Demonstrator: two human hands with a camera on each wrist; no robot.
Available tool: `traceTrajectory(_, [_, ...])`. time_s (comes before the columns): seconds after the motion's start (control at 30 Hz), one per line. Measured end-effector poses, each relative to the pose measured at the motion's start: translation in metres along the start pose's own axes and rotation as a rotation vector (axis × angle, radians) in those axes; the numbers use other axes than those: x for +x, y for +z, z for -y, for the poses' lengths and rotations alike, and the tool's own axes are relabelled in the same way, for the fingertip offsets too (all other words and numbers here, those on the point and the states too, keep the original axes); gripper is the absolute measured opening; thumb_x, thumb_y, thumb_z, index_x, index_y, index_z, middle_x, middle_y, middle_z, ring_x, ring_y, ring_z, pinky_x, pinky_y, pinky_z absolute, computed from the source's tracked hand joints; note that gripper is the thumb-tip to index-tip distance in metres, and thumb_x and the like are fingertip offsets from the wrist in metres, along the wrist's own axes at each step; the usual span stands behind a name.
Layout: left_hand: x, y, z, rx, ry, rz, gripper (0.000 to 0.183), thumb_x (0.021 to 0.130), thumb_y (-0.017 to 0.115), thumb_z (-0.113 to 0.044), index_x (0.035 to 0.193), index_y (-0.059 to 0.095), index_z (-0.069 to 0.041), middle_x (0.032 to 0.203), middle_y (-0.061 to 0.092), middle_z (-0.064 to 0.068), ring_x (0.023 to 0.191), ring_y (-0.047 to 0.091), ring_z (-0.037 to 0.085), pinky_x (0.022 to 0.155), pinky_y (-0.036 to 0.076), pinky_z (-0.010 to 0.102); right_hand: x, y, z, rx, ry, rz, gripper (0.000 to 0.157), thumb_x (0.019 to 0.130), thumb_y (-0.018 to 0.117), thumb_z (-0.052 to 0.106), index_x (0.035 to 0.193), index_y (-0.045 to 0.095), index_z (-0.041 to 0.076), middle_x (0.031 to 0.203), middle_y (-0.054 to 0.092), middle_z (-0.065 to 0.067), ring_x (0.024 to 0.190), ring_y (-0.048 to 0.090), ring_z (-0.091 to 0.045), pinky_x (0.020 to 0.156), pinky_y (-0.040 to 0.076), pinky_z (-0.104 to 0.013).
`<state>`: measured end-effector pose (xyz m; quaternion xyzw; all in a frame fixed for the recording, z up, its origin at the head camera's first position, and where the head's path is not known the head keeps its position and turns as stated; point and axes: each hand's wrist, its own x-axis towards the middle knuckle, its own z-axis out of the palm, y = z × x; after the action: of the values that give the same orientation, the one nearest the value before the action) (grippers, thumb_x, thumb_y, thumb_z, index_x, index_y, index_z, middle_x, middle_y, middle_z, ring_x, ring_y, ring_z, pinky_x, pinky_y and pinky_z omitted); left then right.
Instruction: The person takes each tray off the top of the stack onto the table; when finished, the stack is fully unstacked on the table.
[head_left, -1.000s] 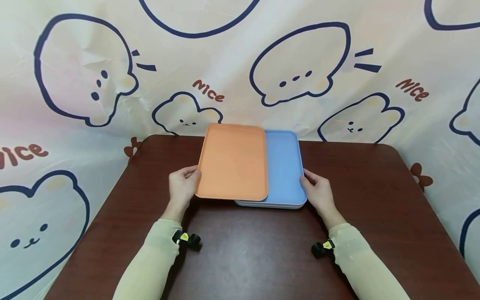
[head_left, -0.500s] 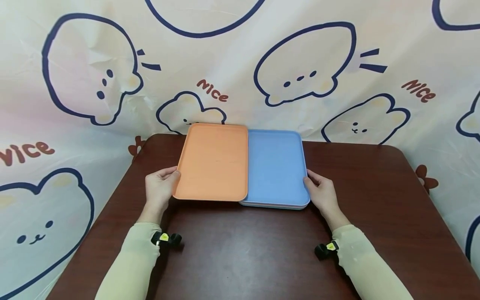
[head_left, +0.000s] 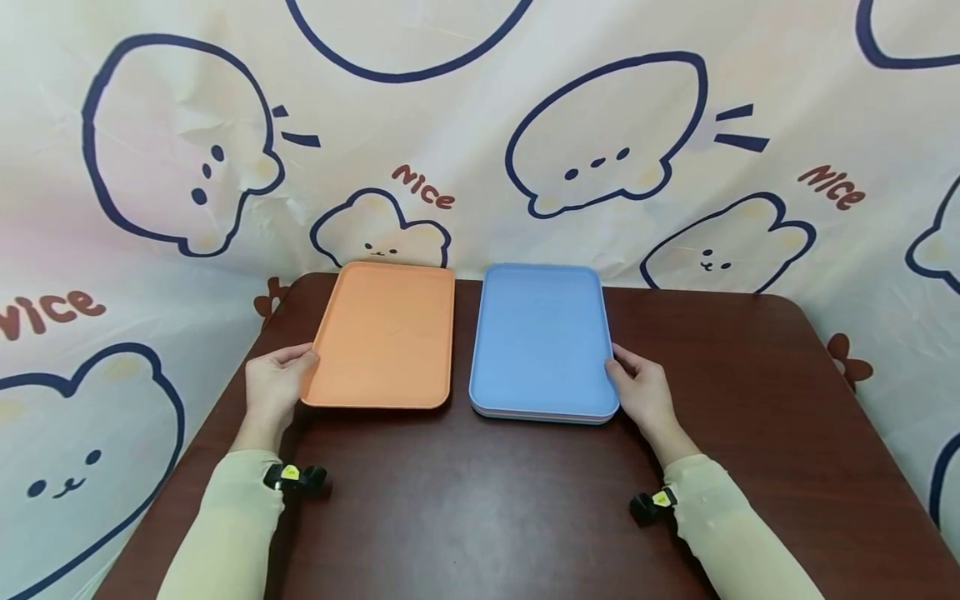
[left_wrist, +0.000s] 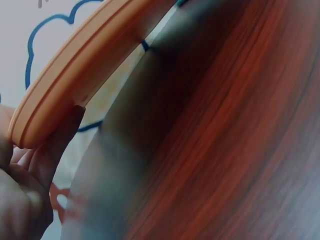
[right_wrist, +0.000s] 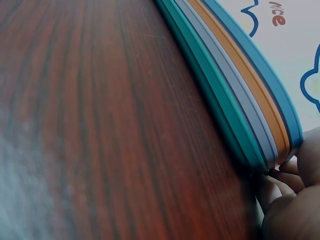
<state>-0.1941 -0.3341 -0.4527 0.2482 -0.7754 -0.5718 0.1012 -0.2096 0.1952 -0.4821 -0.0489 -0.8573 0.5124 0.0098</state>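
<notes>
My left hand (head_left: 276,387) pinches the left edge of an orange tray (head_left: 382,337), thumb above and fingers below. In the left wrist view, the tray's underside (left_wrist: 75,82) is raised off the tabletop at that edge. To its right lies a stack of trays with a blue tray (head_left: 543,342) on top. My right hand (head_left: 643,392) grips the stack's right edge near the front corner, thumb at the top rim. From the right wrist view, the layers under the blue one are an orange tray (right_wrist: 260,97), a grey tray (right_wrist: 240,90) and a teal tray (right_wrist: 220,90) lowest.
A dark brown wooden table (head_left: 465,517) carries everything. Behind it and at both sides hangs a pale cloth (head_left: 450,125) with cartoon outlines; both trays' far edges lie close to it. A narrow gap parts the orange tray from the stack.
My left hand has drawn the orange tray leftward off the blue one, and it is now lower and apart from the stack. The right hand has kept its grip with little movement.
</notes>
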Motion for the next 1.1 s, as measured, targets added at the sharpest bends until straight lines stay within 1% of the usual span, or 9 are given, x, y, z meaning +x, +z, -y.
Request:
traceTrajectory(0.23, [0.015,-0.013,0.011,0.104,-0.070,-0.051,0.042,0.106,0.067,-0.027,0.139,0.072,-0.002,0.125,0.075,0.013,0.079,0.065,-0.003,0.064,0.056,0.013,0.000,0.000,0.001,0.000,-0.007,-0.003,0.050,0.112,0.057,0.024,0.157,0.054,0.003,0.160,0.056,-0.020,0.146,0.056,-0.030,0.117,0.051,-0.051])
traceTrajectory(0.37, [0.021,-0.014,0.014,0.121,-0.118,-0.116,0.041,0.107,0.066,-0.028,0.140,0.072,-0.005,0.135,0.070,0.016,0.092,0.066,0.008,0.069,0.052,0.014,-0.001,-0.001,0.000,-0.004,0.006,0.004,0.051,0.112,0.057,0.024,0.158,0.053,0.004,0.161,0.055,-0.020,0.147,0.056,-0.031,0.117,0.051,-0.051])
traceTrajectory(0.43, [0.022,-0.012,0.014,0.098,-0.143,-0.154,0.039,0.107,0.066,-0.026,0.140,0.073,-0.005,0.138,0.069,0.016,0.105,0.069,0.017,0.078,0.056,0.020,-0.001,-0.002,0.000,-0.004,0.010,0.005,0.050,0.112,0.056,0.024,0.158,0.053,0.004,0.161,0.055,-0.020,0.147,0.056,-0.031,0.117,0.051,-0.052])
traceTrajectory(0.5, [0.025,-0.011,0.014,0.065,-0.162,-0.188,0.038,0.106,0.067,-0.024,0.139,0.073,-0.005,0.144,0.066,0.017,0.125,0.066,0.025,0.095,0.059,0.030,0.000,-0.002,-0.001,-0.004,0.013,0.006,0.051,0.112,0.056,0.025,0.158,0.053,0.005,0.161,0.054,-0.020,0.148,0.055,-0.032,0.118,0.050,-0.052])
traceTrajectory(0.6, [0.026,-0.009,0.013,0.017,-0.176,-0.214,0.034,0.106,0.068,-0.020,0.136,0.075,-0.006,0.153,0.060,0.018,0.146,0.054,0.030,0.119,0.050,0.043,0.001,-0.002,-0.002,-0.005,0.017,0.008,0.051,0.112,0.056,0.025,0.159,0.053,0.005,0.162,0.053,-0.020,0.149,0.054,-0.032,0.119,0.050,-0.052])
traceTrajectory(0.67, [0.027,-0.009,0.013,-0.006,-0.180,-0.223,0.029,0.105,0.068,-0.018,0.130,0.079,-0.007,0.157,0.058,0.018,0.151,0.049,0.032,0.125,0.044,0.047,0.001,-0.002,-0.002,-0.008,0.020,0.007,0.051,0.112,0.056,0.025,0.159,0.052,0.006,0.162,0.053,-0.020,0.150,0.053,-0.031,0.119,0.049,-0.052])
traceTrajectory(0.8, [0.029,-0.010,0.016,-0.022,-0.188,-0.244,0.021,0.104,0.070,-0.015,0.119,0.085,-0.012,0.157,0.058,0.018,0.150,0.050,0.032,0.125,0.044,0.047,0.001,-0.001,-0.003,-0.009,0.013,0.001,0.050,0.112,0.057,0.024,0.159,0.053,0.005,0.162,0.054,-0.020,0.150,0.053,-0.031,0.119,0.050,-0.051])
traceTrajectory(0.93, [0.034,-0.011,0.019,-0.023,-0.192,-0.265,0.025,0.104,0.070,-0.014,0.125,0.082,-0.011,0.155,0.060,0.017,0.147,0.053,0.031,0.122,0.047,0.044,0.001,0.000,-0.002,-0.006,0.006,-0.002,0.050,0.112,0.056,0.024,0.158,0.053,0.005,0.162,0.054,-0.019,0.149,0.053,-0.030,0.118,0.050,-0.051])
traceTrajectory(1.1, [0.039,-0.015,0.022,-0.005,-0.173,-0.270,0.022,0.102,0.071,-0.013,0.119,0.085,-0.015,0.154,0.061,0.018,0.147,0.053,0.031,0.124,0.045,0.043,0.001,0.000,-0.002,-0.006,0.004,-0.002,0.050,0.112,0.056,0.024,0.158,0.053,0.006,0.161,0.054,-0.019,0.148,0.054,-0.030,0.117,0.051,-0.051])
